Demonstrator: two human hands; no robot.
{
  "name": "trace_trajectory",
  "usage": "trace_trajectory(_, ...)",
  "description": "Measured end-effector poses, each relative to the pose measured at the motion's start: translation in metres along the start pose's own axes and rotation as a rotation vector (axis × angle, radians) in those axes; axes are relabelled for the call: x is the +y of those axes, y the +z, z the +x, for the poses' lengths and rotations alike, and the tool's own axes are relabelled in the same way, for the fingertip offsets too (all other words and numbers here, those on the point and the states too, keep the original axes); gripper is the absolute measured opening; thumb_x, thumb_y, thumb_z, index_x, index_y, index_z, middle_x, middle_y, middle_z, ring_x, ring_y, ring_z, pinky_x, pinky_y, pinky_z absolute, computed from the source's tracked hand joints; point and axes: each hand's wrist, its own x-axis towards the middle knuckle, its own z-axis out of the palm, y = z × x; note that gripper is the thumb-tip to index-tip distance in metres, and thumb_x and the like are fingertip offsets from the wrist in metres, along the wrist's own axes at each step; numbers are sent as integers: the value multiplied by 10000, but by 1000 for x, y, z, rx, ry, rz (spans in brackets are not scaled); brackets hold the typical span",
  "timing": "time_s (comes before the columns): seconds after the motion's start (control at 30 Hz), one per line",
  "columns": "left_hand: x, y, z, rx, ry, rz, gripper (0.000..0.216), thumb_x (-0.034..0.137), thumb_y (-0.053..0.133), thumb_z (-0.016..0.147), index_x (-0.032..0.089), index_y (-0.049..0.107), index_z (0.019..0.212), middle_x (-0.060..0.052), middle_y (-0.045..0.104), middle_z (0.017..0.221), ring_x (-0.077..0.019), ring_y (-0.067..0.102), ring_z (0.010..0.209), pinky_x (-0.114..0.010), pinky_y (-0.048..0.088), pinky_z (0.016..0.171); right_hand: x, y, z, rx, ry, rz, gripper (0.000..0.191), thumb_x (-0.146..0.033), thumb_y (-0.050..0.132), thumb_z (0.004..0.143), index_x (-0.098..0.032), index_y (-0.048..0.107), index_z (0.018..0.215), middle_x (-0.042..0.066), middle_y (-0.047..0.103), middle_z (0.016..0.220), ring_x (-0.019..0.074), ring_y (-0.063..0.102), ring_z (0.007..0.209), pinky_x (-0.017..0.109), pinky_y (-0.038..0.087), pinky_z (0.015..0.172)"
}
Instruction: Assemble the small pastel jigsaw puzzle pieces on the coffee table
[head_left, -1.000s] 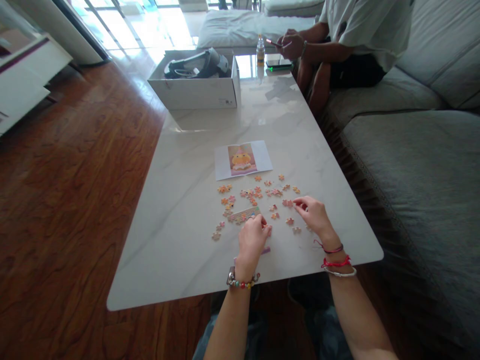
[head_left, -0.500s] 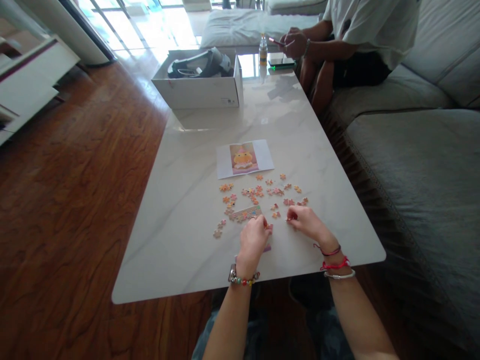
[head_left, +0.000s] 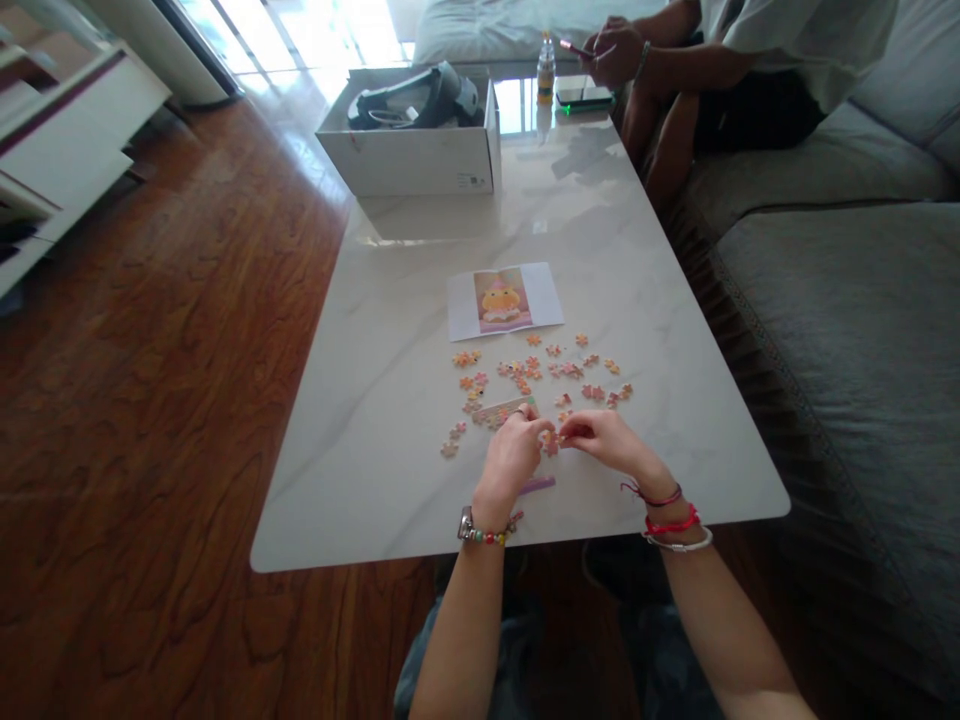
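Note:
Small jigsaw puzzle pieces (head_left: 566, 370) in orange, pink and yellow lie scattered on the table. My left hand (head_left: 516, 452) is closed, its fingertips at a small pink-orange cluster of joined pieces (head_left: 551, 443). On the cluster's right side, the fingers of my right hand (head_left: 611, 440) are pinched round a puzzle piece, mostly hidden by the fingertips. A joined strip of puzzle (head_left: 504, 411) lies just beyond my left hand, which partly covers it. Nearer the table edge is a purple strip of pieces (head_left: 537, 485), also partly covered.
A paper with a printed picture (head_left: 501, 300) of a yellow figure lies beyond the pieces. Farther back stand a white box (head_left: 420, 165) holding a dark device, and a bottle (head_left: 545, 72). Another person sits on the sofa (head_left: 840, 260) at the right, holding a phone.
My right hand has moved left, bringing its fingertips to the cluster by my left hand. The gap between the hands has narrowed. The whole view has shifted slightly.

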Motion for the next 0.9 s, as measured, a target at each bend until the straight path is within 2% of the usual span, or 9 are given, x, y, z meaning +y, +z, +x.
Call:
trace_trajectory(0.1,0,5,2,25,-7,15,160,218,502,772,248,599,894,-20,500,929,-112,519,814,-208,400,706,3,3,-1,-22,7,43,86,-207,589,707,-179,663,742,12,643,722,112,568,651,214,429,604)
trace_trajectory(0.37,3,11,5,75,-85,68,148,236,445,810,216,560,901,-33,519,925,-116,530,800,-210,392,674,11,5,-2,21,-5,-90,96,-162,587,692,-182,670,736,15,578,734,91,530,617,210,415,588)
trace_trajectory(0.57,8,6,5,34,-143,27,149,271,455,811,210,557,901,-45,529,956,-125,535,843,-218,397,702,3,7,-4,55,44,-65,173,-150,590,670,-180,613,839,-17,599,651,96,540,587,210,411,570)
trace_trajectory(0.8,2,4,5,66,-92,-9,158,243,502,786,211,550,933,-40,534,959,-115,534,825,-219,407,723,-3,11,-4,92,18,-138,84,-117,561,674,-174,566,734,-13,587,650,99,523,590,208,394,566)
trace_trajectory(0.9,-1,3,5,77,-99,-7,173,212,508,781,217,555,948,-38,536,956,-113,535,821,-220,410,736,-2,12,-4,80,-17,-199,126,-109,587,636,-169,545,738,-10,557,691,102,501,612,212,385,577)
